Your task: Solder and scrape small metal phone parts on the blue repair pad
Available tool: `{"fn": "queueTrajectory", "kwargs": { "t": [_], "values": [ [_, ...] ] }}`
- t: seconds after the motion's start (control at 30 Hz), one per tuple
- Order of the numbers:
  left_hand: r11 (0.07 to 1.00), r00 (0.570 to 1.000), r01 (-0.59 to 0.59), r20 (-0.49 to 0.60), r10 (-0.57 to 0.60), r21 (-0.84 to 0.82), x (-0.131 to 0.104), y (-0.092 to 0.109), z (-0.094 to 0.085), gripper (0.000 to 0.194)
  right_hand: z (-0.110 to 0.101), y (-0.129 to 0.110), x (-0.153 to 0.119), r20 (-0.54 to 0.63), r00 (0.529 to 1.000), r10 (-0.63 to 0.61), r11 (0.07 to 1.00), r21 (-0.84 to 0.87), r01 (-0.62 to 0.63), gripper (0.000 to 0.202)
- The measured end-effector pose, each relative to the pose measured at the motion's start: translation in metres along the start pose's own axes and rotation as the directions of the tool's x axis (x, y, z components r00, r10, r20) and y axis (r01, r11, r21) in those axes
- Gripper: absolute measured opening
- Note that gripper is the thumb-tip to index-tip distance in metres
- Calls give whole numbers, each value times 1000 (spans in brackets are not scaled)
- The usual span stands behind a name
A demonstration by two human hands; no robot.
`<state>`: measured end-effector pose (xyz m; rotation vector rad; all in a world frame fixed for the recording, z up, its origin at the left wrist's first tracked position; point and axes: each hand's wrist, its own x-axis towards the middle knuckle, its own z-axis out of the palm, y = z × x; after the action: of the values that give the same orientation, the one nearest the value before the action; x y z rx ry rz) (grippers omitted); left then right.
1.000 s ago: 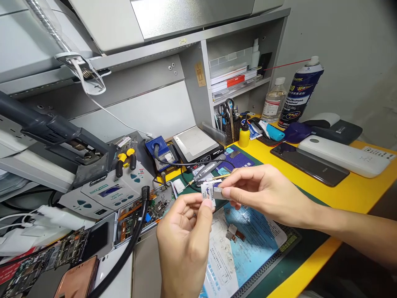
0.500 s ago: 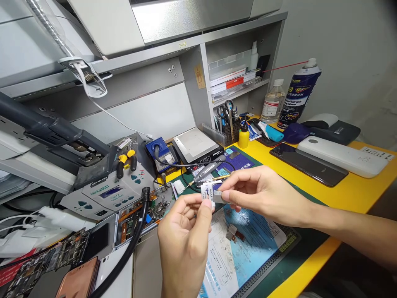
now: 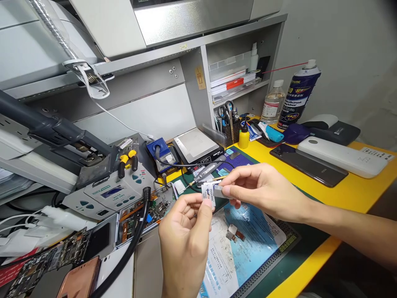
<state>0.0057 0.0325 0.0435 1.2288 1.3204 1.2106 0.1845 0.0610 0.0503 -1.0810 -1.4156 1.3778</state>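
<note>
Pinched between thumb and finger of my left hand (image 3: 187,242) is a small white packet (image 3: 207,197) printed with dark lettering that reads DUOLEKE. My right hand (image 3: 263,192), also in a pinch, grips a thin flat grey metal piece (image 3: 219,191) right beside the packet's right edge. Whether the two touch cannot be made out. Below the hands, a small camera module (image 3: 231,232) with brown flex connectors lies on a blue and white printed sheet (image 3: 254,248).
Left of my hands stand a hot-air station (image 3: 114,192), a black hose (image 3: 138,231) and a tray of circuit boards (image 3: 158,209). Behind lie a soldering handle (image 3: 206,171) and a yellow bottle (image 3: 243,136). Phones (image 3: 308,164) and a spray can (image 3: 299,97) are at right.
The grey metal piece has turned and shifted slightly up and right with my right hand, showing more of its length. My left hand and the packet have barely moved.
</note>
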Motion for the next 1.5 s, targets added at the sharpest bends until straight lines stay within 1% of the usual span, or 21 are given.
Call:
{"fn": "queueTrajectory", "kwargs": {
  "t": [0.13, 0.3, 0.37, 0.47, 0.6, 0.67, 0.8, 0.83, 0.9, 0.97, 1.03, 1.17, 1.3, 1.4, 1.5],
  "values": [
    [1000, 1000, 7, -11, -7, -5, 0, 1, 2, 25, 2, 0, 0, 15, 1000, 3, 1000, -1, -3, 19],
    [1000, 998, 24, -54, -24, 2, -2, 4, 4, 24, 0, 0, -2, 100, 995, 16, 1000, -10, -15, 20],
    [1000, 999, 15, -45, -15, 5, -1, 3, 3, 23, -1, 0, -1, 66, 998, 9, 1000, 21, -11, 21],
    [1000, 1000, -3, -20, 3, 10, 1, 0, 1, 24, -3, -1, 0, -10, 1000, -28, 999, 37, 28, 21],
    [1000, 1000, 0, -17, 1, 4, 4, -2, 1, 24, 0, 0, 0, -22, 999, -48, 999, 15, 48, 20],
    [1000, 1000, 6, -18, -7, -4, 4, -2, 1, 25, 2, 1, 0, -4, 999, -34, 999, 2, 34, 19],
    [1000, 1000, 18, -15, -19, -16, 3, -3, 1, 26, 1, 0, -1, 104, 995, 6, 1000, -28, -3, 18],
    [1000, 1000, 17, -13, -18, -13, 3, -4, 1, 26, 0, 0, -1, 116, 993, 13, 1000, -21, -11, 18],
    [1000, 1000, 15, -14, -15, -5, 2, -5, 0, 27, -2, -1, -1, 86, 996, 6, 1000, 8, -7, 20],
    [1000, 1000, 18, -14, -18, 3, 1, -5, 0, 27, -4, -1, 1, 18, 1000, -21, 999, 24, 21, 21],
    [1000, 1000, 25, -9, -25, 5, 1, -4, 0, 27, -4, -1, 2, -24, 998, -53, 998, 18, 54, 21],
    [999, 999, 41, 1, -41, 0, 0, -2, 1, 27, -2, 0, 1, -28, 997, -72, 997, 22, 73, 20],
    [999, 999, 41, -4, -41, -19, 0, -1, 1, 25, 0, 0, 0, 2, 1000, -30, 999, -11, 30, 19],
    [999, 999, 43, 1, -43, -15, 1, -1, 0, 26, 0, 1, 0, 31, 999, -14, 1000, 5, 14, 19],
    [999, 999, 40, 9, -40, 12, 0, 0, 1, 26, -2, 1, 1, -21, 999, -48, 999, 22, 48, 20]
  ]
}}
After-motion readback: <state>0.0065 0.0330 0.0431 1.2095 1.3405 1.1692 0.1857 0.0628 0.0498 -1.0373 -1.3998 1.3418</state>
